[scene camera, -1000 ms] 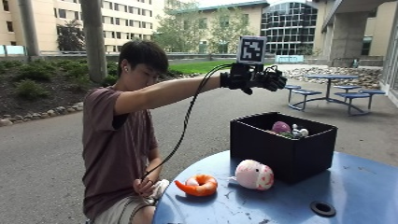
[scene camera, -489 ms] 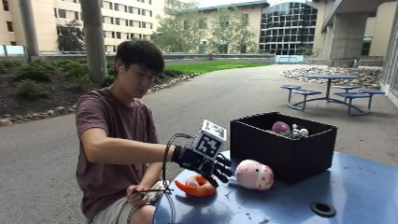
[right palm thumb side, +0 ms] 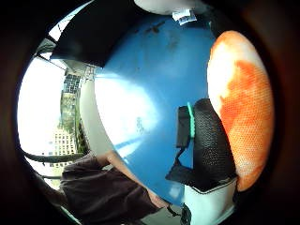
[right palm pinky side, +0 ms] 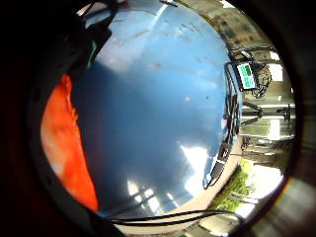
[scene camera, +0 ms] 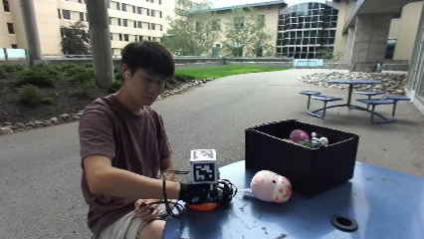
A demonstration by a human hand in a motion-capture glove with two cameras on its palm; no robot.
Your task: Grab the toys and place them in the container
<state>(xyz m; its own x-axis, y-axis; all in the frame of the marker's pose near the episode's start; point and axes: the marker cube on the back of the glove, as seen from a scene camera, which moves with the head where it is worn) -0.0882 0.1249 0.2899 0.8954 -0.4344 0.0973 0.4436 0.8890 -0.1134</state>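
Gloved right hand low over orange toy, grasp unclear; pink toy beside black container

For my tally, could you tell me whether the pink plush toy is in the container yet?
Out: the pink plush toy lies on the blue table beside the black container.

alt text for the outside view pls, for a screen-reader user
A seated person's black-gloved right hand rests on an orange plush toy on a round blue table. Beside it lies a pink plush toy, against a black fabric container already holding small toys.
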